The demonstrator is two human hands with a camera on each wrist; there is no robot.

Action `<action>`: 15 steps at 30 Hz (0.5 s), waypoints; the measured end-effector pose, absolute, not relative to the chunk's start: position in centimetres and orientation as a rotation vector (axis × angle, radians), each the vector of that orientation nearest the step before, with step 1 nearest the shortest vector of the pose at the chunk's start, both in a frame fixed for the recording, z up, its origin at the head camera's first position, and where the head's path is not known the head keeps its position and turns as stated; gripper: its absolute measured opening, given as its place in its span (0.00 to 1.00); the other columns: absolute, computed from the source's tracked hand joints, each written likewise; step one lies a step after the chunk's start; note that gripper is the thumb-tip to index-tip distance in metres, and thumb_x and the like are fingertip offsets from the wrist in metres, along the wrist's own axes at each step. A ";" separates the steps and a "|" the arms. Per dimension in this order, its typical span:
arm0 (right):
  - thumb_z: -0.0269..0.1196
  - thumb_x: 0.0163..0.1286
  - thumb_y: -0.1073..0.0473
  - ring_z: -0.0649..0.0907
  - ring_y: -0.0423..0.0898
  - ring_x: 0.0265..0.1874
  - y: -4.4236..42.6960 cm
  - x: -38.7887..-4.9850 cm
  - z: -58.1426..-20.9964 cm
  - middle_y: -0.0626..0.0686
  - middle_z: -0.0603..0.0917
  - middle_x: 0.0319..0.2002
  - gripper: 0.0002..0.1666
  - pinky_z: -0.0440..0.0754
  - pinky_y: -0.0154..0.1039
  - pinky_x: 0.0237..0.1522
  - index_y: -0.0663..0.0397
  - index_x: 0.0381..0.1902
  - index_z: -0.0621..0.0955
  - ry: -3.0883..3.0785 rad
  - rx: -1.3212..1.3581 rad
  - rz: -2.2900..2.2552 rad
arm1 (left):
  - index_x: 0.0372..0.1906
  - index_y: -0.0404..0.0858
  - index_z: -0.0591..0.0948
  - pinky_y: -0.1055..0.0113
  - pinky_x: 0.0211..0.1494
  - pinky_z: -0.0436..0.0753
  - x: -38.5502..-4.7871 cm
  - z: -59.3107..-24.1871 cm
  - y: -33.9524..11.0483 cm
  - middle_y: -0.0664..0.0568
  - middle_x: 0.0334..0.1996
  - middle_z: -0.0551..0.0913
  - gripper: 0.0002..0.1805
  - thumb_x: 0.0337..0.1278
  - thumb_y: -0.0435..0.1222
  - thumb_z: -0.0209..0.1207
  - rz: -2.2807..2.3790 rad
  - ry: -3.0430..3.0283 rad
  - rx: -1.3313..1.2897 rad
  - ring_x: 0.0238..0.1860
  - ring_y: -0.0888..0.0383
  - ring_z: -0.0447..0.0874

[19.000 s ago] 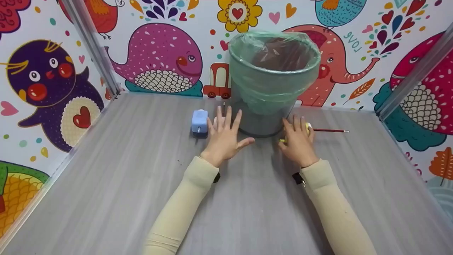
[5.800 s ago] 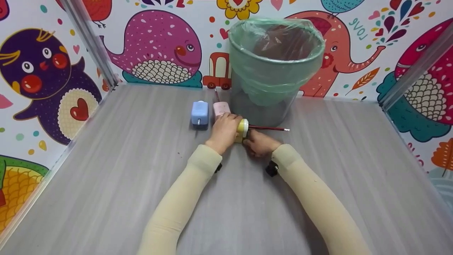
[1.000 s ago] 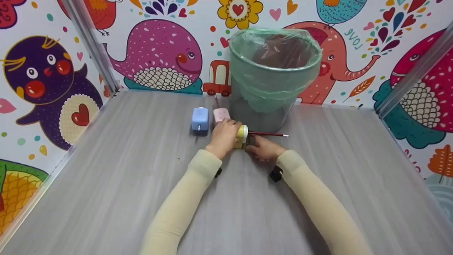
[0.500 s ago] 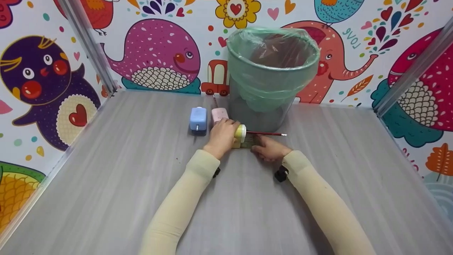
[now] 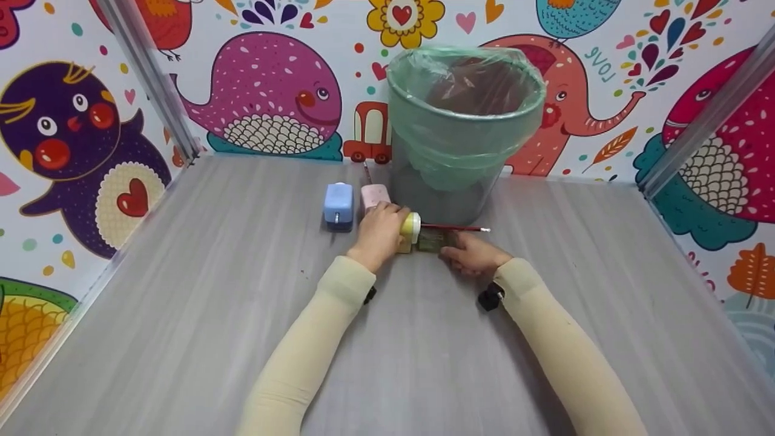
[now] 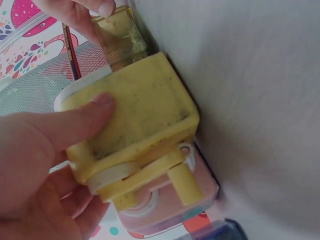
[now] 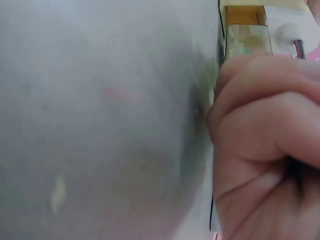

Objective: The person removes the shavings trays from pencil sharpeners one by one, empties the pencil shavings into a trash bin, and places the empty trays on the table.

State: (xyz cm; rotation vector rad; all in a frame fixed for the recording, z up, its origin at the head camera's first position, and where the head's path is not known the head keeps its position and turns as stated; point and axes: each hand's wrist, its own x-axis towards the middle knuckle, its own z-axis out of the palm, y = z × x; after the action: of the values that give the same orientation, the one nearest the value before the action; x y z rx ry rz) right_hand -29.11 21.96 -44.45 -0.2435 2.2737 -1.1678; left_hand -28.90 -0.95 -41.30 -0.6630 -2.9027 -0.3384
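Observation:
My left hand [image 5: 378, 233] grips a yellow crank pencil sharpener [image 6: 135, 105] lying in front of the bin, its thumb across the yellow side. The crank handle [image 6: 185, 185] points away from the right hand. A dark red pencil [image 5: 454, 227] sticks out of the sharpener's white front. My right hand [image 5: 475, 253] pinches the outer end of a see-through shavings drawer [image 5: 431, 241], which stands out of the sharpener toward the right. Bits of shavings show in the drawer [image 6: 120, 40] in the left wrist view. Whether its inner end is still in the slot I cannot tell.
A mesh bin [image 5: 448, 194] with a green liner [image 5: 466, 139] stands just behind the hands. A pink sharpener [image 5: 375, 195] with a pencil [image 5: 367, 172] in it and a blue sharpener [image 5: 338, 203] stand to the left. Patterned walls edge the grey table [image 5: 242, 272].
Since 19 s ago, when both hands lay spread, the yellow sharpener has come leftward into the left hand's grip. Over the last second the right hand has drawn the drawer rightward out of it.

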 end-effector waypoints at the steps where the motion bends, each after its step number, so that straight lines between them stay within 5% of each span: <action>1: 0.51 0.80 0.56 0.64 0.38 0.11 22.1 -29.1 -44.5 0.44 0.65 0.16 0.19 0.62 0.34 0.14 0.55 0.63 0.64 2.270 -0.231 -1.182 | 0.63 0.36 0.78 0.50 0.66 0.76 -28.9 -41.3 -1.0 0.42 0.59 0.82 0.27 0.57 0.35 0.69 -0.342 -2.907 -0.664 0.62 0.44 0.78; 6: 0.51 0.80 0.57 0.63 0.38 0.11 23.1 -29.1 -44.6 0.44 0.64 0.15 0.21 0.61 0.34 0.14 0.54 0.66 0.64 2.264 -0.237 -1.216 | 0.63 0.36 0.78 0.50 0.68 0.75 -29.0 -41.3 -0.9 0.42 0.60 0.82 0.27 0.58 0.36 0.69 -0.352 -2.921 -0.660 0.62 0.45 0.77; 13: 0.52 0.78 0.56 0.62 0.37 0.11 24.6 -29.0 -44.5 0.43 0.64 0.14 0.13 0.61 0.33 0.14 0.60 0.53 0.71 2.297 -0.226 -1.174 | 0.64 0.37 0.78 0.50 0.67 0.75 -29.0 -41.3 -0.9 0.43 0.60 0.82 0.28 0.58 0.36 0.69 -0.339 -2.934 -0.649 0.63 0.46 0.77; 15: 0.52 0.78 0.56 0.62 0.37 0.11 25.1 -29.0 -44.4 0.43 0.65 0.15 0.14 0.61 0.33 0.14 0.58 0.55 0.71 2.288 -0.217 -1.180 | 0.65 0.37 0.78 0.51 0.68 0.75 -29.1 -41.3 -0.8 0.43 0.60 0.82 0.28 0.58 0.36 0.69 -0.344 -2.943 -0.641 0.63 0.46 0.77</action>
State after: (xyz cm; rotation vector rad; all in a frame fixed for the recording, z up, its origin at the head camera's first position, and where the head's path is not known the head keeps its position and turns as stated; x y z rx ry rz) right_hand -29.02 25.11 -44.42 -0.2174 2.2885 -1.1796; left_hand -29.08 -0.83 -41.28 -0.6409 -2.9427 -0.3444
